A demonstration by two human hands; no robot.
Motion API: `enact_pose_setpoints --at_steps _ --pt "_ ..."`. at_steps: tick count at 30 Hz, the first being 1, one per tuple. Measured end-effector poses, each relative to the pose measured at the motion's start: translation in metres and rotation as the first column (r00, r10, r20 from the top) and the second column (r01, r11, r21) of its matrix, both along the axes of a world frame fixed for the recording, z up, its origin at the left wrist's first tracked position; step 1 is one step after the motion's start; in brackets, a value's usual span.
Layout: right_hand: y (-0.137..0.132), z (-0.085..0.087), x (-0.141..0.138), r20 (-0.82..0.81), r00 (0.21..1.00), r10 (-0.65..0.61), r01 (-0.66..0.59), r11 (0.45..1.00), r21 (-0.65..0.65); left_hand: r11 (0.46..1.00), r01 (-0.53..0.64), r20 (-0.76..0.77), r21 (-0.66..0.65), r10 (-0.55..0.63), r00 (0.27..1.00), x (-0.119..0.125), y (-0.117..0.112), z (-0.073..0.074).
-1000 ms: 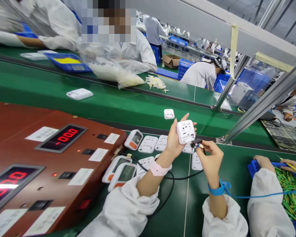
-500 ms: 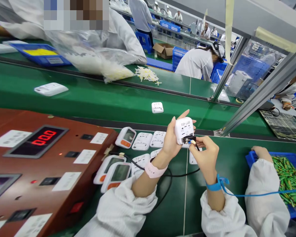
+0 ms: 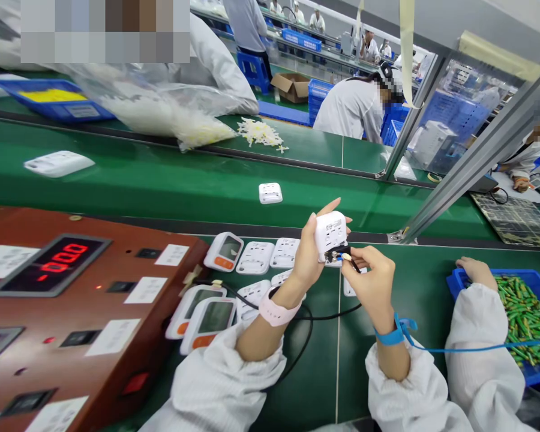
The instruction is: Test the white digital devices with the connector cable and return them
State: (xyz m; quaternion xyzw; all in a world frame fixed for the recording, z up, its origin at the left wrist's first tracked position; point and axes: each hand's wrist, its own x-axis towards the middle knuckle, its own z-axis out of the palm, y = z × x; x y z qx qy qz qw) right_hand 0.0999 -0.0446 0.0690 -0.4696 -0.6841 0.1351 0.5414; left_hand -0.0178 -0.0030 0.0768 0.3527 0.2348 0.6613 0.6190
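My left hand [image 3: 309, 249] is wrapped round a small white electronic device [image 3: 330, 231], its back turned to me. Between the fingertips of my right hand [image 3: 373, 273] is a black test connector [image 3: 340, 254] with a white-and-blue end. It presses against the device's lower edge, where the exact contact is hidden. A black cable [image 3: 330, 317] runs from it toward the red-brown test box [image 3: 130, 258]. Left of my hands, several like devices lie on the green table, some with backs up, others showing a grey screen and orange button [image 3: 215, 316].
A green conveyor [image 3: 184, 186] beyond carries a white device [image 3: 270, 193] and another further left. At right, a co-worker's hand [image 3: 477, 273] touches a blue tray [image 3: 533, 375] of green cylindrical parts. A metal post [image 3: 450, 162] slants up at right. Red digits [image 3: 65, 259] glow on the box.
The view has shifted slightly, and the devices on the conveyor have moved left. A minus sign now shows before the zeros on the display. My hands keep the same hold.
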Motion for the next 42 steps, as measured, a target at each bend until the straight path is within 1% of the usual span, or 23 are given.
enact_pose_setpoints --at_steps 4,9,15,18,21,23,26,29,31,33,35,38,40,42 --pt "0.000 -0.003 -0.002 -0.011 1.000 0.009 -0.009 1.000 0.011 1.000 -0.023 -0.043 -0.008 0.023 0.999 0.000 0.000 0.001" --pt "0.001 -0.005 -0.003 0.027 1.000 -0.001 0.002 1.000 -0.016 0.998 -0.055 -0.057 -0.017 0.054 0.997 0.001 -0.001 0.001" --pt "-0.001 -0.003 -0.006 0.117 0.992 -0.040 0.039 0.999 0.009 0.998 -0.055 -0.059 0.002 0.055 0.997 0.003 -0.003 0.001" --pt "-0.003 -0.003 -0.007 0.141 0.989 -0.048 0.043 0.998 0.036 0.999 -0.044 -0.021 -0.012 0.043 0.999 0.003 -0.003 0.003" --pt "-0.003 -0.003 -0.007 0.115 0.993 -0.013 0.008 0.999 0.040 0.999 0.008 0.066 -0.045 -0.005 0.998 0.002 -0.003 0.005" --pt "-0.001 -0.005 -0.007 0.095 0.995 0.024 -0.025 1.000 0.014 0.998 0.038 0.102 -0.055 -0.032 0.994 0.001 -0.003 0.005" --pt "0.006 -0.010 -0.006 0.044 0.997 0.070 -0.068 0.996 -0.053 0.998 0.031 0.109 -0.063 -0.024 0.994 0.000 -0.003 0.004" --pt "0.016 -0.017 -0.004 -0.107 0.987 0.120 -0.136 0.980 -0.149 0.997 -0.001 0.092 -0.072 0.008 0.996 0.000 -0.005 0.004" --pt "0.024 -0.020 0.001 -0.277 0.947 0.159 -0.223 0.950 -0.217 0.997 -0.002 0.051 -0.082 0.006 0.999 0.001 -0.007 0.004" --pt "0.028 -0.019 0.007 -0.455 0.869 0.191 -0.332 0.909 -0.252 0.997 0.036 -0.007 -0.074 -0.037 0.999 0.002 -0.009 0.004" --pt "0.030 -0.015 0.015 -0.590 0.781 0.206 -0.428 0.865 -0.263 0.995 0.095 -0.059 -0.032 -0.097 0.994 0.003 -0.010 0.003" --pt "0.028 -0.009 0.023 -0.688 0.687 0.236 -0.544 0.794 -0.272 0.987 0.159 -0.121 0.029 -0.155 0.980 0.004 -0.012 0.001" --pt "0.026 -0.008 0.025 -0.723 0.643 0.254 -0.601 0.753 -0.270 0.979 0.200 -0.183 0.042 -0.189 0.965 0.004 -0.012 -0.001" --pt "0.026 -0.010 0.026 -0.746 0.613 0.262 -0.638 0.721 -0.270 0.978 0.201 -0.255 0.051 -0.182 0.950 0.004 -0.013 -0.002"
